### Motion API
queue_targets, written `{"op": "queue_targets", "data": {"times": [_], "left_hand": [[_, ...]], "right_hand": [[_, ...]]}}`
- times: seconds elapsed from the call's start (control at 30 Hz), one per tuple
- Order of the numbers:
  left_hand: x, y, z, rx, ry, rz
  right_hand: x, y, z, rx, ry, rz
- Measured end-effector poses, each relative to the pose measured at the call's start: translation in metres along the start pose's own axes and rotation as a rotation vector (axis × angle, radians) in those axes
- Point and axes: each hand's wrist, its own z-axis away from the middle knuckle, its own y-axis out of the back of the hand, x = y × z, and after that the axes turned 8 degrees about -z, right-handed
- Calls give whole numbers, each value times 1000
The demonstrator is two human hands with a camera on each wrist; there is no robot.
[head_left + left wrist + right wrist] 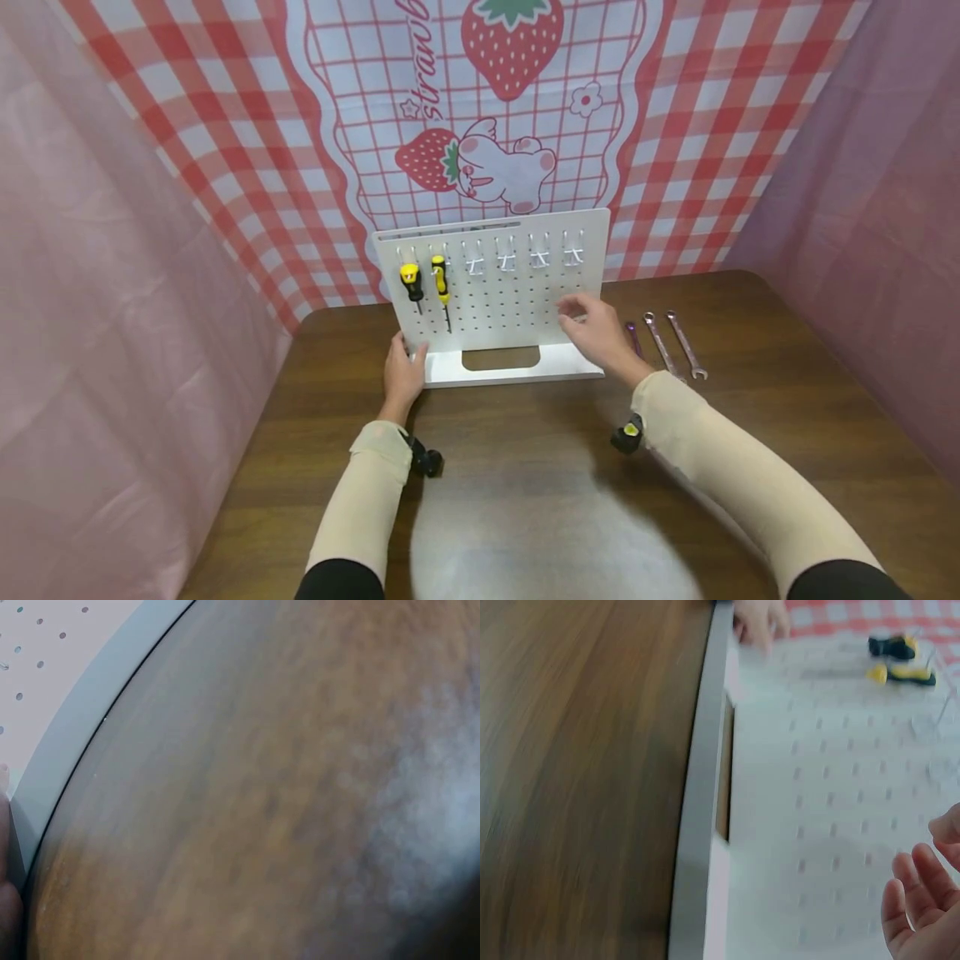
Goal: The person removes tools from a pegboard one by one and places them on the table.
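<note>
A white pegboard (495, 308) stands upright on its base on the wooden table. My left hand (403, 377) grips its lower left corner, thumb in front and fingers along the side edge; only a sliver of that hand shows in the left wrist view. Before the board's right half is my right hand (596, 332), fingers loosely bent and holding nothing, also visible in the right wrist view. Two yellow-and-black screwdrivers hang from the left hooks: a stubby screwdriver (412, 283) and a longer screwdriver (441, 279).
Several bare wire hooks (540, 254) line the top of the board to the right of the screwdrivers. On the table, right of the board, lie a purple wrench (633, 335) and two silver wrenches, a middle wrench (658, 337) and an outer wrench (686, 343). Behind hangs a checked cloth (675, 167).
</note>
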Motion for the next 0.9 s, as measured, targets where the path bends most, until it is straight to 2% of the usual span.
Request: {"op": "queue_targets", "data": {"times": [0.2,0.43,0.67,0.8,0.9], "left_hand": [[0,0,1,-12,13,2],[0,1,0,-11,11,-4],[1,3,0,-8,5,1],[1,2,0,-4,1,4],[0,1,0,16,-6,-1]], "right_hand": [[-20,-35,-14,-91,-71,-139],[-33,-66,-33,-117,-148,-284],[-38,-94,-46,-131,-190,-315],[-39,-106,-51,-148,-191,-336],[-40,-113,-54,-157,-178,-312]]}}
